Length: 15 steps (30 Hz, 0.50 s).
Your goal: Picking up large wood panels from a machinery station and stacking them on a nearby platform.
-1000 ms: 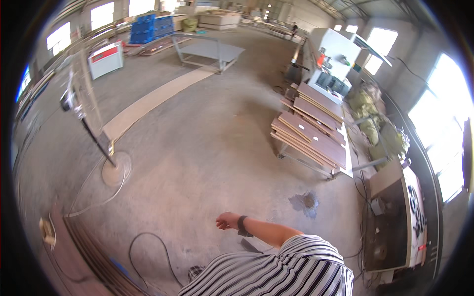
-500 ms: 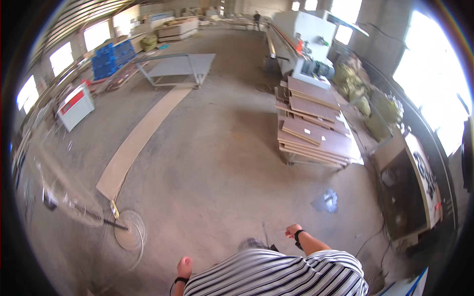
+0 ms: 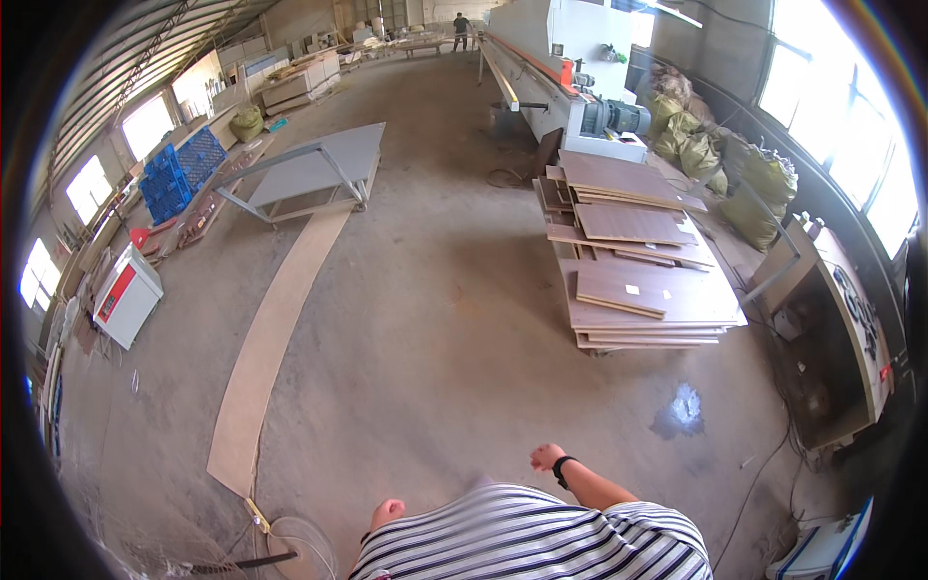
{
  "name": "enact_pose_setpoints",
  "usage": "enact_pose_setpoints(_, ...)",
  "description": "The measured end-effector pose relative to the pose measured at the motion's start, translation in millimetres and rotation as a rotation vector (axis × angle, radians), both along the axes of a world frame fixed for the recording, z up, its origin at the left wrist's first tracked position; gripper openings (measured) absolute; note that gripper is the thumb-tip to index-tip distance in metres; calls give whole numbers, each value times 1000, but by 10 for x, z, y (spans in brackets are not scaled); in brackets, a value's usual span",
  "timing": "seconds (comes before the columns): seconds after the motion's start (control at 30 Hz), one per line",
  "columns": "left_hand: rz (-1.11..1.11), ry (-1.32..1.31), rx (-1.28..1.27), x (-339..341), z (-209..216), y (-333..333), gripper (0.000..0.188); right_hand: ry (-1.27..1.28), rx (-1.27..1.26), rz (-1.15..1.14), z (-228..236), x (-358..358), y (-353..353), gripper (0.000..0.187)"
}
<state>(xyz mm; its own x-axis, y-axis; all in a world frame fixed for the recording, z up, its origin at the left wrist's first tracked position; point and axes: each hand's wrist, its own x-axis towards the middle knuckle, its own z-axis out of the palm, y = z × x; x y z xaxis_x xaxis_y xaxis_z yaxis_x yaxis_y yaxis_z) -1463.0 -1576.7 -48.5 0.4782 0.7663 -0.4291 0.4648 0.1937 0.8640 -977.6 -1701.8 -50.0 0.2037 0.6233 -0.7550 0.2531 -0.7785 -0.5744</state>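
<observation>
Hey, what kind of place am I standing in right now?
Most likely a woodworking or panel-furniture workshop: stacks of brown wood boards sit on the concrete floor, a long white processing machine runs along the hall, and a long thin board strip lies on the ground.

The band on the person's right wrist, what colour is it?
Black. The wristband shows just behind the right hand in the head view, near the striped shirt.
</observation>
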Motion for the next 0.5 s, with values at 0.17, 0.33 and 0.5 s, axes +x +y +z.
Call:
enact_pose_setpoints(0.17,-148,559,41,-762,-836,837,27,227,310,-257,778,110,2046,16)
enact_pose_setpoints(0.33,-278,660,82,-659,-1029,2037,33,280,479,-320,849,557,3554,15)
enact_pose_setpoints(0.5,-280,474,133,319,-1000,4186,26,-263,272,-18,-58,1421,3850,14)
